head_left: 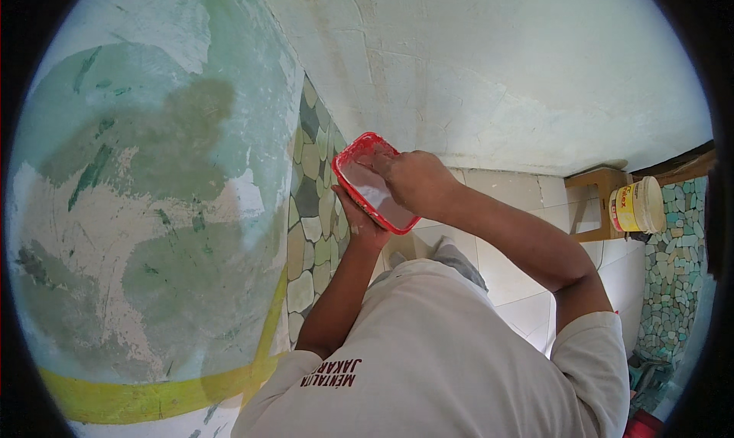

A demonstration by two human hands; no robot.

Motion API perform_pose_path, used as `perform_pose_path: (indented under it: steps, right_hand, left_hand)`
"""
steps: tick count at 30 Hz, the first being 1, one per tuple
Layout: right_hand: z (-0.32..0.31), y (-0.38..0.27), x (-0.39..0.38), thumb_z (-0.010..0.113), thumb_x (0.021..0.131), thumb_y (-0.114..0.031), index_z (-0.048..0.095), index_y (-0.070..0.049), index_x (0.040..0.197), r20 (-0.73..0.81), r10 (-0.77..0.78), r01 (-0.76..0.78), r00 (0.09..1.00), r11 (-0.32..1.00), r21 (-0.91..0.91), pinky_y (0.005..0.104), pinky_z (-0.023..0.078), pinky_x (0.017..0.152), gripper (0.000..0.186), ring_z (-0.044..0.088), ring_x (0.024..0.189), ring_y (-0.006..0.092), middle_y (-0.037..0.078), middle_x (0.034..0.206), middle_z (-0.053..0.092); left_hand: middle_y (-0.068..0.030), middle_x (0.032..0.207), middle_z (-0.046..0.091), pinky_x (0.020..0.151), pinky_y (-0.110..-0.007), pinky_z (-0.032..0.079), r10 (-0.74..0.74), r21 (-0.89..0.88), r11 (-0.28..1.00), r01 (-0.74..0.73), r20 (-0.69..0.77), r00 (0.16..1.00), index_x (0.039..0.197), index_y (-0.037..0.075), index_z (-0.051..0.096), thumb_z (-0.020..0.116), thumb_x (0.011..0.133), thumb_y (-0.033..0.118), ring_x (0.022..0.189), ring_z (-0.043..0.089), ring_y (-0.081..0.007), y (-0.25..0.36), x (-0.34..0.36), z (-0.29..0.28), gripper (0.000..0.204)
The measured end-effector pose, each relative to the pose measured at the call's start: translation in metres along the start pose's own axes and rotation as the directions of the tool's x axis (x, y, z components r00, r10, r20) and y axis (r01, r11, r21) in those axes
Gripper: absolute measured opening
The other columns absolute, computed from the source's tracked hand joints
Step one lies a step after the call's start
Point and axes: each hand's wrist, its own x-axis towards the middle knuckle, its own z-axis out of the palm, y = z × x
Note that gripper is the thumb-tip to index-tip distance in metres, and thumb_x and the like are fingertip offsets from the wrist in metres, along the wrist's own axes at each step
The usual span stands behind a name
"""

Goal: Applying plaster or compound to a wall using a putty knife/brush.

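A red rectangular tub [397,229] with rounded corners is tilted in front of my chest. Pale, wet, greyish-pink paint or paste [370,189] lies in it, with smears along the rim. My left hand [362,221] grips the tub from below, at its near left side. Over the tub's far right part is my right hand [417,180], its fingers bent down into the pale stuff. Those fingers look closed together, and their tips are partly hidden, so I cannot make out whether they hold anything.
On my left stands a patchy green and white wall [138,209] with a yellow band [138,400]. Stone-patterned cladding [310,186] meets a pale wall [489,71] ahead. To the right, a yellow-and-white bucket [638,206] sits by a brown stool [598,180] on the tiled floor [508,266].
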Motion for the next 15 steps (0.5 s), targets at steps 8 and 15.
perform_pose_path:
  steps: [8, 15]
  right_hand:
    - [0.001, 0.024, 0.003, 0.057, 0.079, -0.008, 0.056, -0.001, 0.103, -0.064, -0.037, 0.044, 0.997, 0.994, 0.100, 0.0454, 0.048, 0.060, 0.025, 0.063, 0.070, 0.0376, 0.022, 0.076, 0.063]
    - [-0.005, 0.062, 0.027, 0.058, 0.085, -0.008, 0.056, 0.004, 0.091, -0.053, 0.210, -0.167, 0.976, 0.885, 0.434, 0.0385, 0.046, 0.060, 0.014, 0.058, 0.061, 0.0307, 0.021, 0.074, 0.061]
  left_hand:
    - [-0.0040, 0.141, 0.041, 0.105, -0.049, 0.033, 0.040, 0.063, 0.997, -0.035, -0.085, 0.996, 0.141, 0.021, 0.033, 0.042, 0.077, 0.077, 0.127, 0.041, -0.0282, -0.002, 0.018, 0.009, 0.085]
    - [-0.0074, 0.140, 0.040, 0.105, -0.045, 0.036, 0.102, 0.052, 0.994, -0.100, -0.021, 0.995, 0.141, 0.017, 0.030, 0.028, 0.082, 0.076, 0.127, 0.041, -0.0281, 0.009, 0.044, 0.002, 0.084]
